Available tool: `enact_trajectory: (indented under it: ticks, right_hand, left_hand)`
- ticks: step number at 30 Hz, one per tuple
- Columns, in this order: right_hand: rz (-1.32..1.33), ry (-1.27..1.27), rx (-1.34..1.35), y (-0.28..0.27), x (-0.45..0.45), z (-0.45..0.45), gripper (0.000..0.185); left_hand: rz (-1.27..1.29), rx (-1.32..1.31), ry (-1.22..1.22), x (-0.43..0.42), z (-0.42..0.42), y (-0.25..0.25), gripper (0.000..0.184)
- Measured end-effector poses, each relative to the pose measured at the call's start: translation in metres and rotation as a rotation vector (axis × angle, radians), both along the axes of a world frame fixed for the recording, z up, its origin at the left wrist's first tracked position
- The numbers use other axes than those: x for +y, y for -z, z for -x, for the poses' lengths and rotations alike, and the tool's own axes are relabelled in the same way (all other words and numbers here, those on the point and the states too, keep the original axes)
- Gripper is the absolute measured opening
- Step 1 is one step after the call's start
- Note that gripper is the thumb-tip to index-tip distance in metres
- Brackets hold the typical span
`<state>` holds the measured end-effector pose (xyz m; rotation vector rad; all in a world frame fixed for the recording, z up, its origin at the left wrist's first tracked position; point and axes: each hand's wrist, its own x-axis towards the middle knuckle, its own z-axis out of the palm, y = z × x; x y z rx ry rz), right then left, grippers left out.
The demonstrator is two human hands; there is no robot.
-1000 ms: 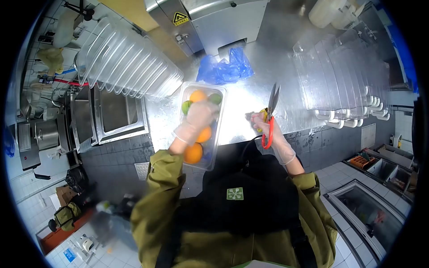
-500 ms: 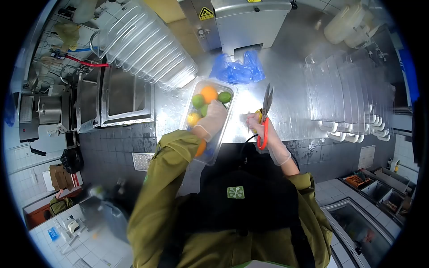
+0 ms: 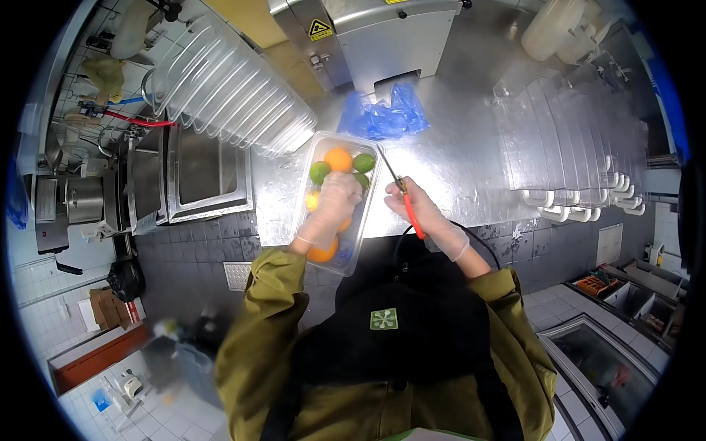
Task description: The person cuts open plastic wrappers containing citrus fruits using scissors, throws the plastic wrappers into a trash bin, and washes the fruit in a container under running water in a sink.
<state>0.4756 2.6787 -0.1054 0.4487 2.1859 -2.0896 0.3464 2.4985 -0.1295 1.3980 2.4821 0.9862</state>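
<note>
My left hand (image 3: 340, 197), in a clear glove, is over a clear plastic container (image 3: 359, 234) of fruit. Its fingers are curled downward, and whatever they hold is hidden beneath them. Around it lie an orange (image 3: 338, 159), a green lime (image 3: 363, 163), another lime (image 3: 319, 173) and a yellow fruit (image 3: 312, 201). More orange fruit (image 3: 323, 251) shows near the wrist. Right of the container, my gloved right hand (image 3: 423, 207) is closed on red-handled scissors (image 3: 409, 208), whose blades point up and left toward the container's rim.
Crumpled blue plastic (image 3: 386, 116) lies behind the container on the steel counter (image 3: 460, 162). Nested clear containers (image 3: 228, 88) stand at the left, beside a sink (image 3: 209, 173). A steel machine (image 3: 393, 44) is at the back; clear bins with white handles (image 3: 566, 147) stand right.
The scissors have swung from pointing up to pointing up and left, nearer the container. My left hand has shifted slightly left and toward me within the container. The view has shifted slightly.
</note>
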Motion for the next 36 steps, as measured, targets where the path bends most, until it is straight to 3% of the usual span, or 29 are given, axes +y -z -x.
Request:
enact_trajectory:
  ticks: [3, 7, 10, 11, 13, 14, 15, 21, 24, 25, 28, 30, 33, 36]
  right_hand:
    - [0.019, -0.078, -0.005, 0.003, -0.015, 0.015, 0.034]
    - [-0.211, -0.056, 0.152, 0.021, -0.043, 0.028, 0.041]
    - [-0.301, 0.048, 0.094, 0.036, -0.064, 0.034, 0.041]
    - [-0.329, 0.071, 0.034, 0.036, -0.066, 0.037, 0.043]
    - [-0.374, 0.130, -0.018, 0.037, -0.069, 0.042, 0.039]
    - [-0.352, 0.118, 0.037, 0.037, -0.067, 0.044, 0.038]
    - [-0.331, 0.107, 0.092, 0.037, -0.062, 0.044, 0.037]
    - [0.120, 0.071, -0.028, 0.030, -0.036, 0.036, 0.027]
    - [0.526, 0.167, 0.019, 0.033, -0.022, 0.039, 0.028]
    - [0.636, 0.227, -0.008, 0.008, -0.020, 0.039, 0.028]
    - [0.749, 0.202, -0.010, 0.005, -0.008, 0.041, 0.029]
    - [0.605, 0.077, 0.052, 0.004, -0.004, 0.043, 0.035]
    - [0.596, -0.022, 0.008, -0.004, -0.009, 0.046, 0.038]
    - [0.417, -0.139, -0.076, -0.024, -0.012, 0.050, 0.040]
  left_hand:
    - [-0.025, -0.041, -0.025, -0.005, 0.001, 0.004, 0.011]
    - [-0.094, 0.039, -0.116, -0.006, -0.007, -0.014, 0.009]
    - [-0.077, -0.522, -0.329, -0.002, -0.002, -0.027, 0.006]
    - [0.011, -0.408, -0.238, -0.002, 0.003, -0.038, 0.006]
    - [-0.117, -0.354, -0.223, -0.002, 0.006, -0.022, 0.006]
    - [-0.182, -0.324, -0.214, -0.003, 0.007, -0.015, 0.007]
    - [-0.247, -0.564, -0.196, -0.004, 0.009, -0.009, 0.013]
    - [-0.300, -0.261, -0.266, -0.008, 0.013, 0.018, 0.026]
    - [-0.214, -0.338, -0.222, -0.005, 0.009, 0.023, 0.023]
    - [-0.243, -0.464, -0.264, -0.002, 0.007, 0.026, 0.024]
    - [-0.361, -0.825, -0.352, 0.006, 0.005, 0.013, 0.026]
    - [-0.479, -1.046, -0.375, 0.010, 0.001, -0.039, 0.029]
    - [-0.307, -0.820, -0.124, 0.005, -0.001, -0.050, 0.032]
    - [-0.050, -0.720, -0.113, 0.001, 0.005, -0.068, 0.028]
